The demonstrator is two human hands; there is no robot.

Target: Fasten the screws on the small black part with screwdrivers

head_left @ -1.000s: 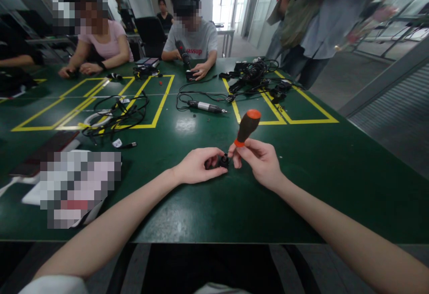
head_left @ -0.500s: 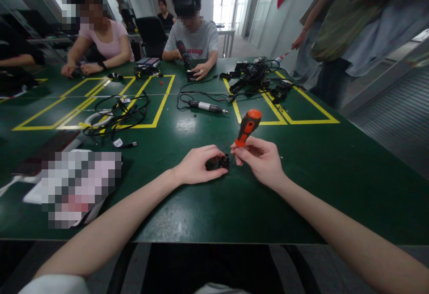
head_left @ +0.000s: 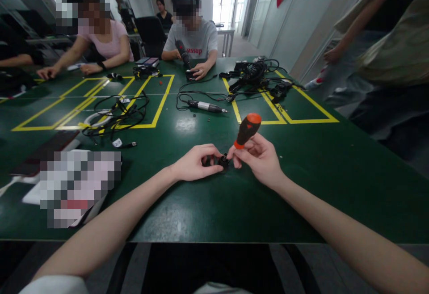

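Observation:
My left hand (head_left: 200, 163) is closed around a small round black part (head_left: 224, 161), thumb on the near side and fingers on the far side, down at the green tabletop. Between the fingers of my right hand (head_left: 259, 159) is a screwdriver (head_left: 248, 129) with an orange and dark grey handle. Its handle points up and leans slightly right. The shaft is mostly hidden by my fingers, close beside the black part; whether its tip touches the part I cannot tell.
A corded electric screwdriver (head_left: 207, 106) lies ahead of my hands. Coiled black cables (head_left: 117, 115) lie left, and a heap of cables (head_left: 256, 77) sits at the back right. A blurred-out packet (head_left: 83, 186) is near my left arm. People sit opposite; another person stands right.
The screwdriver's handle has turned a little in my right hand. My left hand has barely shifted. Across the table, a person's arm has reached left, and the standing person has moved right.

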